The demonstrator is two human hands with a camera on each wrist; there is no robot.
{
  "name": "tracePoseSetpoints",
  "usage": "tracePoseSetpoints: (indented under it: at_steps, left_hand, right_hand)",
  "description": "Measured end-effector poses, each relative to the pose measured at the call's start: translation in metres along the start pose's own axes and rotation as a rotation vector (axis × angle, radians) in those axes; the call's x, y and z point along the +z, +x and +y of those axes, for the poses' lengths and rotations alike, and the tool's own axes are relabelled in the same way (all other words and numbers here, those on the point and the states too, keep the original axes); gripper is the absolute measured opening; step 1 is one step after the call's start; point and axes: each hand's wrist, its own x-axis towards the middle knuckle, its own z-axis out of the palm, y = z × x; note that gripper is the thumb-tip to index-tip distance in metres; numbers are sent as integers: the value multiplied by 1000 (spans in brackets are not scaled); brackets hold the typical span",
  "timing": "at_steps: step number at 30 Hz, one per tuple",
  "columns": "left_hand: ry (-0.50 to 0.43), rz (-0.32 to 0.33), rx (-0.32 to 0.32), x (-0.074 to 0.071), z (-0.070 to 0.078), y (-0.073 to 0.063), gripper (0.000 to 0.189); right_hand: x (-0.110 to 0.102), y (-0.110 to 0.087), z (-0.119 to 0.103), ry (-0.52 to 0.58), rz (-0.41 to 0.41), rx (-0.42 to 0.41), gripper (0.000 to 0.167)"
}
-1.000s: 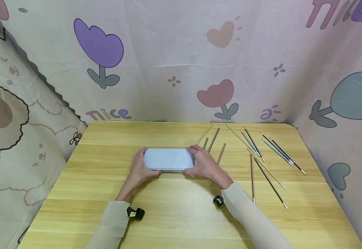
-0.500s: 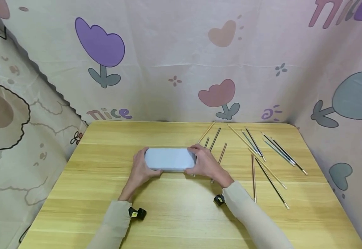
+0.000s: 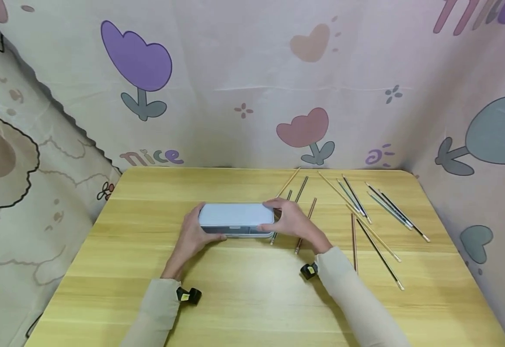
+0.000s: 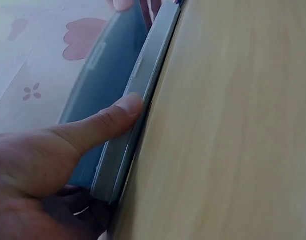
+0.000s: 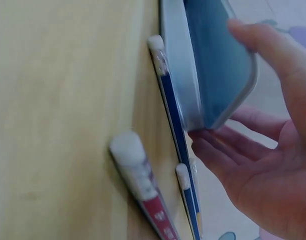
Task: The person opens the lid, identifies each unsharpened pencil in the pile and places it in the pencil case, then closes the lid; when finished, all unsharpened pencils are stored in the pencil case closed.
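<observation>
A light blue pencil case rests on the table, its hinged lid tilted up at the front with a dark gap beneath. My left hand holds the case's left end; in the left wrist view the thumb presses against the front wall. At the right end, my right hand grips the raised lid, with its thumb at the front edge and its fingers behind, as the right wrist view also shows. Close to that end lies a blue pencil with a white eraser. The case's contents are hidden.
Several loose pencils lie right of the case, among them a yellow one, a black one and a brown one. A red pencil lies near the right hand. Patterned cloth hangs behind the wooden table.
The pencil case's lid has swung up at its front edge. My right hand has risen with it, its thumb leaving the lower front, while the left hand stays on the left end.
</observation>
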Motion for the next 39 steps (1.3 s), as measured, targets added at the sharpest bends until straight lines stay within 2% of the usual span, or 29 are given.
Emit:
tracePoseSetpoints:
  at_steps: [2, 5, 9, 13, 15, 23, 32, 36, 39]
  left_hand:
    - [-31, -21, -2, -3, -1, 0, 122]
    - [-140, -84, 17, -10, -4, -1, 115]
    - [-265, -158, 66, -21, -10, -1, 99]
    - [-288, -190, 86, -28, -15, -1, 90]
    - [-289, -203, 79, -30, -16, -1, 88]
    - [-379, -216, 11, -32, -17, 0, 88]
    - [-371, -202, 48, -29, -16, 2, 87]
    - [-360, -200, 44, -30, -15, 1, 87]
    - [-344, -201, 60, -31, -14, 0, 85]
  right_hand:
    - [-3, -1, 4, 35, -6, 4, 75]
    - [-6, -1, 8, 98, -12, 6, 71]
    - [-7, -1, 12, 236, -10, 18, 64]
    - [-5, -1, 16, 385, -15, 39, 55]
    - [-4, 0, 17, 421, 5, 51, 51]
    - [4, 16, 15, 558, 221, 113, 48]
    - [9, 42, 5, 682, 556, 84, 26]
    - [10, 45, 8, 757, 628, 102, 19]
    - [12, 46, 12, 766, 636, 90, 17]
